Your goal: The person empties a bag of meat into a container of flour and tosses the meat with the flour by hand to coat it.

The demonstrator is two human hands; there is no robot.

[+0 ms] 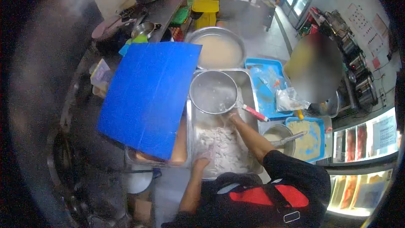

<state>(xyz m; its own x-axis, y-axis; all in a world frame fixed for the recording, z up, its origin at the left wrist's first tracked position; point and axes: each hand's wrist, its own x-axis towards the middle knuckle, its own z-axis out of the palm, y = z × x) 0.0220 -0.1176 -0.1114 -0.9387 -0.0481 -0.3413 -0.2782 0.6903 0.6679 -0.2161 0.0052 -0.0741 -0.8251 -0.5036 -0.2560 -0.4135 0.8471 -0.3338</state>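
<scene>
A deep steel tray [256, 101] in front of me holds white flour and several flour-coated pieces [225, 147]. My left hand [204, 159] is low at the tray's left side, in the flour; its whitened fingers blend into the coating. My right hand [230, 117] reaches to the middle of the tray, right beside the lower rim of a round sieve [213, 92]. The sieve, with its red-and-white handle [256, 113] pointing right, lies over the far part of the tray. The right fingers are mostly hidden, so whether they touch the sieve cannot be made out.
A blue board [149, 97] partly covers another tray [182, 141] at left. Beyond stands a wide bowl of pale liquid [222, 50]. At right are a blue tray with plastic bags [265, 65], a steel pot [278, 131], a batter-smeared tray [322, 137] and a blurred person [316, 69].
</scene>
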